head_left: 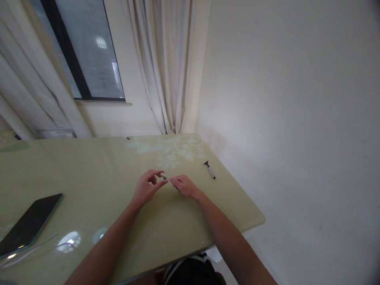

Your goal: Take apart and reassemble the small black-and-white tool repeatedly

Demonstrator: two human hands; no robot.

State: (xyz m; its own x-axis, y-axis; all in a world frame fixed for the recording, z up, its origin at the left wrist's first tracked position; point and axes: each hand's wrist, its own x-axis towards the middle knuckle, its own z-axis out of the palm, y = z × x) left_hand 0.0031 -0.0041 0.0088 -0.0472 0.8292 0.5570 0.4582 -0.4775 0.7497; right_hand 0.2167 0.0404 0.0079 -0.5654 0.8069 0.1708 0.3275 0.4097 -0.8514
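Over the table (89, 170) | left hand (146, 190): pinching tiny dark piece (164, 178), too small to identify | right hand (184, 185): curled just right, contents hidden, cannot tell | near left: tablet (31, 223), cut off

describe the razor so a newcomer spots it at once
Find the pale green table and follow its right edge, beside the wall, toward the far corner. The razor lies inside that edge. Its T shape, dark head and grey handle set it apart from the flat black tablet.
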